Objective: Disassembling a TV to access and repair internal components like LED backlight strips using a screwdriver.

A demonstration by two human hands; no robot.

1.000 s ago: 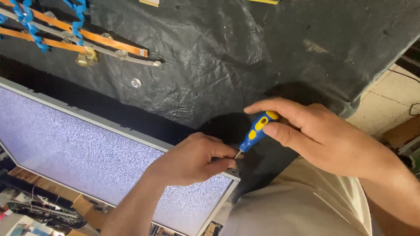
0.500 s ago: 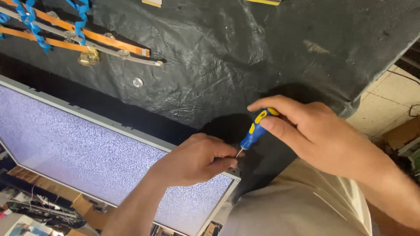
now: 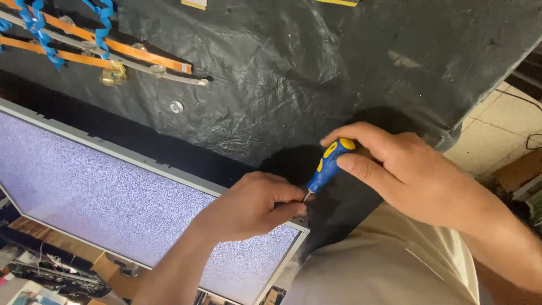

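Repair workshop: bare display panel [image 3: 130, 209], LED strips [image 3: 96, 48], black-covered bench [image 3: 293, 73].

One screen: large flat display panel [image 3: 113, 197], lower left of the frame, running diagonally from left edge toward bottom centre. Rectangular, face grey-violet speckled like static, thin pale grey metal frame around it. Its right corner sits bottom centre, partly hidden. Two small label-like strips at the top edge: pale yellow tab [image 3: 193, 4] upper centre, yellow strip [image 3: 336, 2] right of it, both cut off.
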